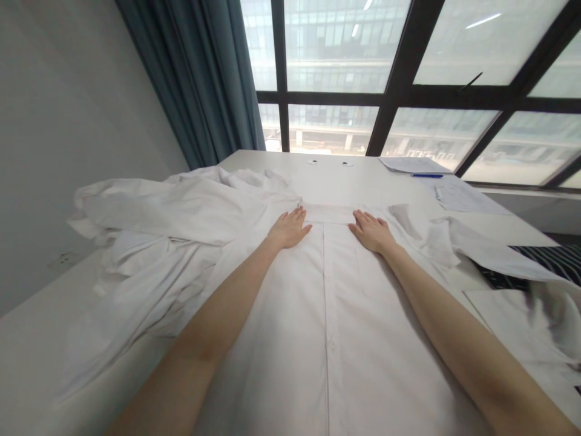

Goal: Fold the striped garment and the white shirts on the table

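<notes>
White table, spread white garment, papers

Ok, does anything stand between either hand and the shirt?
Nothing visible: the left hand and right hand both rest on the shirt. The pen lies beyond, to the right, apart from both.

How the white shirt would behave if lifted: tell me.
The white shirt would probably hang floppy, as soft creases cross its cloth. Its front strip may feel stiffer, looking layered. It seems unlikely to roll, lying spread flat beneath the left hand and right hand.
</notes>
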The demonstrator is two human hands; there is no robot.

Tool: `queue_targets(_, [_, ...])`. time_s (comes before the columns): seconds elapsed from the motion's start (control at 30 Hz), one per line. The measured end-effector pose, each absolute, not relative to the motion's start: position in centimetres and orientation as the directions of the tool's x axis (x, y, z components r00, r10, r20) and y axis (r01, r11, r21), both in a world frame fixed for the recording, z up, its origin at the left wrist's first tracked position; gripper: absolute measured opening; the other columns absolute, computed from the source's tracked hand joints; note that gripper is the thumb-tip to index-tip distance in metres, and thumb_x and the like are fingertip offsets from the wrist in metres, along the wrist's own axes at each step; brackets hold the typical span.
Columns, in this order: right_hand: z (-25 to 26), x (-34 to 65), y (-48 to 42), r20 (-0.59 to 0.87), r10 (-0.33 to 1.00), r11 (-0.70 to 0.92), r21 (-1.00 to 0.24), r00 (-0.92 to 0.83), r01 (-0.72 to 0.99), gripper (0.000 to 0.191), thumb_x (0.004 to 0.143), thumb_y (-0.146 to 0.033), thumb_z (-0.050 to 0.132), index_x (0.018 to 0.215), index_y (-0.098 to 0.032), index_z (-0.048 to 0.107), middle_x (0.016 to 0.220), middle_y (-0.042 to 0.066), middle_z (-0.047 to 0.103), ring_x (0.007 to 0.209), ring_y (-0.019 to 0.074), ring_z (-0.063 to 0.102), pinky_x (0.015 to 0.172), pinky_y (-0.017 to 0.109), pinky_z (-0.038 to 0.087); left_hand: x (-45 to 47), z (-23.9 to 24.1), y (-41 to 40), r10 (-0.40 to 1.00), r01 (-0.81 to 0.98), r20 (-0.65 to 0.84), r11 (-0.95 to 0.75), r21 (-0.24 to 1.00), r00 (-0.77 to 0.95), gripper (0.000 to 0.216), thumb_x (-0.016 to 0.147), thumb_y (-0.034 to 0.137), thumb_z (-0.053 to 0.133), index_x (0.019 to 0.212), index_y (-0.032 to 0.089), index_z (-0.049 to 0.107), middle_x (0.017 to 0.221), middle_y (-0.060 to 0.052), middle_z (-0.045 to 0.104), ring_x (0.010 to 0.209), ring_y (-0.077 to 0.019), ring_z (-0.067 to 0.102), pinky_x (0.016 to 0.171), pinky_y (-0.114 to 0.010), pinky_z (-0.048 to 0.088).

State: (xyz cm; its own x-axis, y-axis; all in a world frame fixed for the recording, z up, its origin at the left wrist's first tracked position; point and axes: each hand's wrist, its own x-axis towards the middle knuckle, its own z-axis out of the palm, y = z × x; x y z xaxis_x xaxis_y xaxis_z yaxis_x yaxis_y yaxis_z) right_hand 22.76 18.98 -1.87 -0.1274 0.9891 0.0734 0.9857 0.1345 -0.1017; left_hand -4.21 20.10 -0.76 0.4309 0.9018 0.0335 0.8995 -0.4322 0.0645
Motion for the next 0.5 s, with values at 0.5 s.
queue_targets(0.5, [-1.3, 23.9, 19.2, 0.129, 0.984, 0.147, -0.217, -0.121, 0.965, 0.051, 0.095, -0.049, 0.041, 0.137, -0.023, 0.053, 0.149, 0.009, 0.047, 0.136, 0.0276, 0.043, 0.111, 0.048, 0.033, -4.1, -1.1, 20.0, 0.907, 0.921, 0.206, -0.385, 0.059, 0.367, 0.050, 0.098, 0.038, 0.036, 0.141, 0.015, 0.046, 0.154, -0.012, 0.037, 0.140, -0.0239, 0.038, 0.112, -0.043, 0.030])
